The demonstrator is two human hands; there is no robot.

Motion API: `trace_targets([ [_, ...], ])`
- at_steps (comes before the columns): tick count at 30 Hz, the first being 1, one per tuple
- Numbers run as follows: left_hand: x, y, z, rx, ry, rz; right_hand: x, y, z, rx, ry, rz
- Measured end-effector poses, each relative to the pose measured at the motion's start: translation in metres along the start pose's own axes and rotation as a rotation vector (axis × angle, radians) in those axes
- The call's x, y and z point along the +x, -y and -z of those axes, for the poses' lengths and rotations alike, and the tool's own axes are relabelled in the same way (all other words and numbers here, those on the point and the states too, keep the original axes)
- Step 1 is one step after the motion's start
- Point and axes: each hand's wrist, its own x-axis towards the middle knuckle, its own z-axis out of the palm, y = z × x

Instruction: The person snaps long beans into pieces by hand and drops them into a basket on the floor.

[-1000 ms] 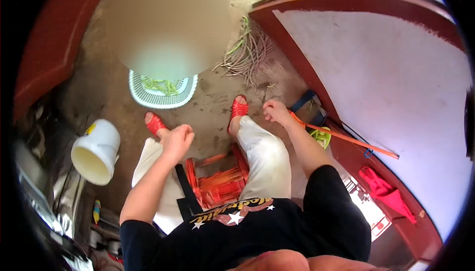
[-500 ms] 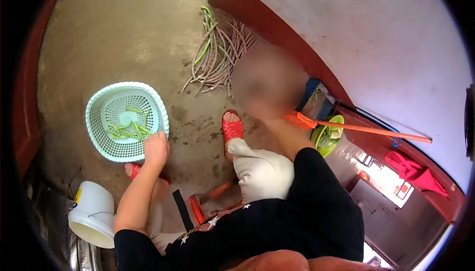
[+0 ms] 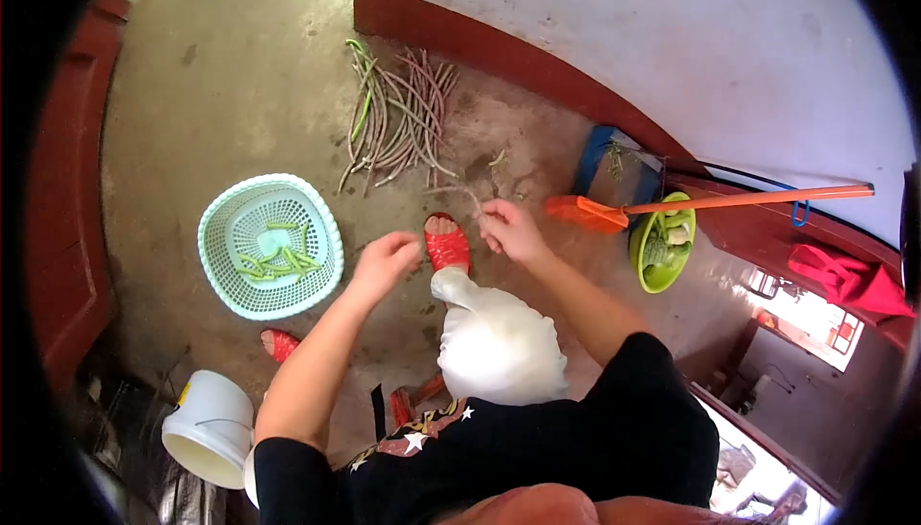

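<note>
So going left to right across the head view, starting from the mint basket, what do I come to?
Mint basket → pile of long beans → right hand → lime-green bowl → red cloth.

Bare floor (image 3: 360, 213) lies between my left grip (image 3: 387, 261) and the mint plastic basket (image 3: 221, 228), whose raised rim I must clear to get inside. Straight ahead, the yardlong bean pile (image 3: 414, 132) blocks low passage. A red sandal (image 3: 447, 249) fills the gap between my grips. Near my right grip (image 3: 510, 230), the orange broom (image 3: 597, 215) obstructs the way, its handle crossing the green basin (image 3: 657, 280).
</note>
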Motion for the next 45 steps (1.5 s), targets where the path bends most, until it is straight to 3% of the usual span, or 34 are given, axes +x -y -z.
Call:
trace_targets([
  [4, 0.013, -0.033, -0.047, -0.573, 0.083, 0.027, -0.035, -0.008, -0.016, -0.058, 0.198, 0.198],
  [5, 0.012, -0.037, -0.049, -0.802, 0.122, 0.034, -0.033, -0.018, -0.017, -0.02, 0.228, 0.09],
  [10, 0.015, -0.019, -0.034, -0.738, 0.052, -0.052, -0.011, -0.024, -0.026, 0.05, 0.295, 0.135],
  [12, 0.023, -0.011, -0.03, -0.61, -0.028, -0.153, 0.005, -0.03, -0.03, -0.094, 0.234, 0.053],
  [14, 0.032, -0.002, -0.032, -0.609, -0.046, -0.169, 0.023, -0.049, -0.037, -0.157, 0.179, 0.161],
  [16, 0.043, 0.002, -0.036, -0.581, -0.119, -0.225, 0.042, -0.058, -0.038, -0.485, -0.09, 0.801],
  [17, 0.047, 0.003, -0.042, -0.541, -0.145, -0.211, 0.047, -0.06, -0.033, -0.488, -0.101, 0.797],
  [19, 0.051, -0.001, -0.054, -0.551, -0.115, -0.236, 0.048, -0.055, -0.014, -0.936, -0.083, 0.222],
  [22, 0.057, 0.001, -0.055, -0.603, -0.085, -0.203, 0.066, -0.065, 0.027, -1.231, -0.038, 0.047],
  [24, 0.055, 0.0, -0.046, -0.844, 0.133, -0.058, 0.062, -0.055, 0.04, -1.259, -0.074, 0.023],
  [25, 0.054, -0.003, -0.044, -0.82, 0.127, -0.013, 0.063, -0.049, 0.043, -1.284, -0.116, 0.012],
  [26, 0.055, 0.0, -0.04, -0.824, 0.129, -0.011, 0.07, -0.049, 0.044, -1.287, -0.116, 0.009],
  [28, 0.058, 0.008, -0.034, -0.849, 0.232, 0.001, 0.08, -0.036, 0.033, -0.596, -0.081, 0.415],
  [29, 0.058, 0.009, -0.033, -0.819, 0.201, 0.023, 0.077, -0.019, 0.028, -0.198, 0.128, 0.058],
  [30, 0.058, 0.011, -0.032, -0.82, 0.204, 0.029, 0.082, -0.015, 0.021, -0.196, 0.125, 0.053],
  [32, 0.059, 0.019, -0.028, -0.818, 0.285, 0.023, 0.093, -0.01, 0.012, 0.426, 0.321, -0.027],
  [34, 0.059, 0.022, -0.028, -0.725, 0.225, 0.071, 0.096, -0.009, 0.01, 0.433, 0.263, -0.055],
  [36, 0.062, 0.03, -0.025, -0.633, 0.165, 0.12, 0.093, -0.012, 0.007, 0.247, 0.161, 0.013],
  [37, 0.068, 0.037, -0.022, -0.487, 0.046, 0.122, 0.088, -0.014, 0.003, 0.245, 0.162, 0.011],
  [38, 0.074, 0.041, -0.02, -0.342, -0.072, 0.12, 0.079, -0.015, -0.004, 0.074, 0.117, 0.128],
  [40, 0.086, 0.042, -0.02, -0.345, -0.15, 0.129, 0.056, -0.008, -0.017, -0.327, 0.002, 0.29],
  [42, 0.094, 0.037, -0.021, -0.347, -0.234, 0.139, 0.048, -0.009, -0.026, -0.406, -0.005, 0.708],
  [43, 0.096, 0.03, -0.023, -0.406, -0.25, 0.176, 0.044, -0.009, -0.029, -0.404, 0.003, 0.71],
  [45, 0.103, 0.025, -0.025, -0.338, -0.272, 0.195, 0.039, -0.007, -0.031, -0.191, -0.004, 0.341],
])
